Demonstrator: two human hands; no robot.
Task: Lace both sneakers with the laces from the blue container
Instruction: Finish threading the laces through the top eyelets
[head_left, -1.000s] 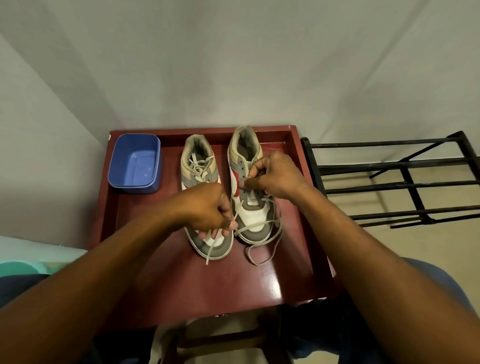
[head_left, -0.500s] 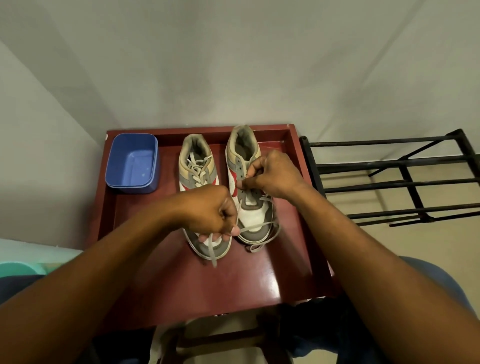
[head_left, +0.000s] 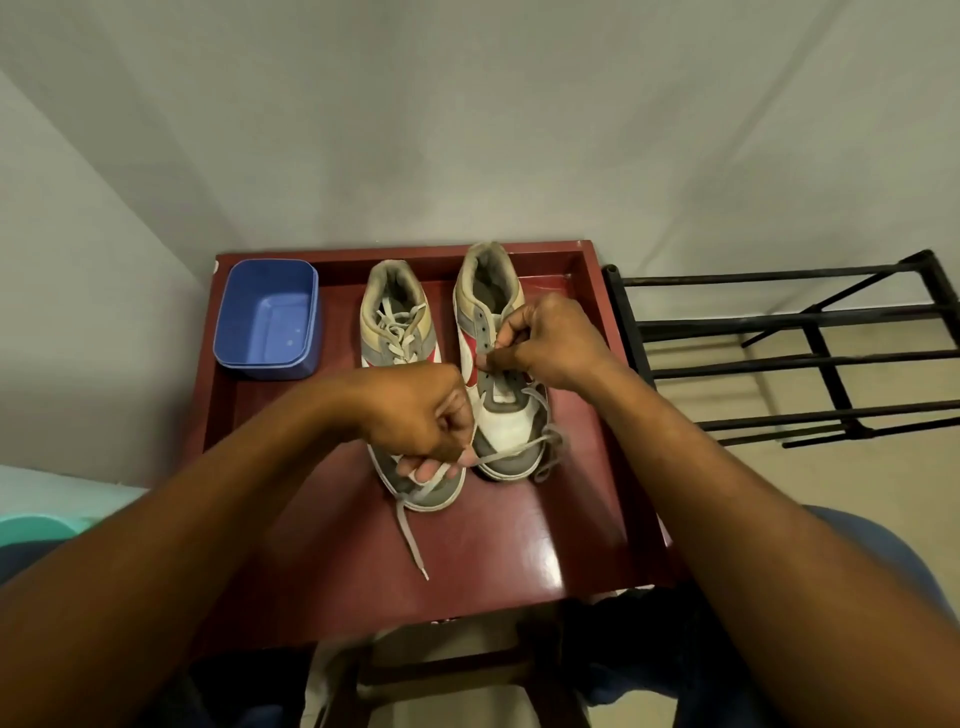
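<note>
Two grey, white and red sneakers stand side by side on a dark red table (head_left: 519, 551), toes toward me. The left sneaker (head_left: 396, 332) has a lace crossed through its eyelets. The right sneaker (head_left: 493, 364) has a grey lace (head_left: 511, 451) only through its lower eyelets. My left hand (head_left: 421, 415) grips one end of that lace over the left sneaker's toe, and the tail hangs down onto the table. My right hand (head_left: 550, 340) pinches the other lace end at the right sneaker's eyelets. The blue container (head_left: 267, 319) sits at the table's back left with nothing visible inside.
A black metal rack (head_left: 795, 353) stands right beside the table on the right. Grey walls close in behind and on the left. The table has a raised rim at its back and sides. My knees show below the table's front edge.
My left hand has pulled the lace end toward me, so the loose loop beside the right sneaker's toe has shrunk and the hanging tail has grown longer. My right hand stays at the eyelets.
</note>
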